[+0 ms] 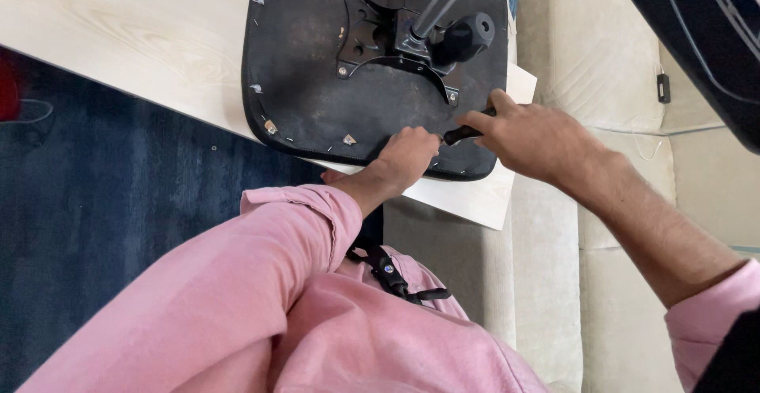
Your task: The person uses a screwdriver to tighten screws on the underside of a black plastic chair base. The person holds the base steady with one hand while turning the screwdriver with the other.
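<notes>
Head camera: an upturned black chair seat [317, 84] overhangs the near edge of a pale wooden table [119, 29], blue carpet [95, 219] below, beige sofa [617, 68] alongside. Left hand [408, 155], fingers curled, presses the seat's rim; right hand [530, 136] grips a dark-handled tool [463, 132]. A metal lever with a knob [463, 37] juts nearby.

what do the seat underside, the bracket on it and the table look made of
Seat underside: looks like black fabric, matte and dusty, stapled along the edge. Bracket: seemingly dark painted metal, bolted at its corners. Table: pale wood grain, possibly laminate.
</notes>
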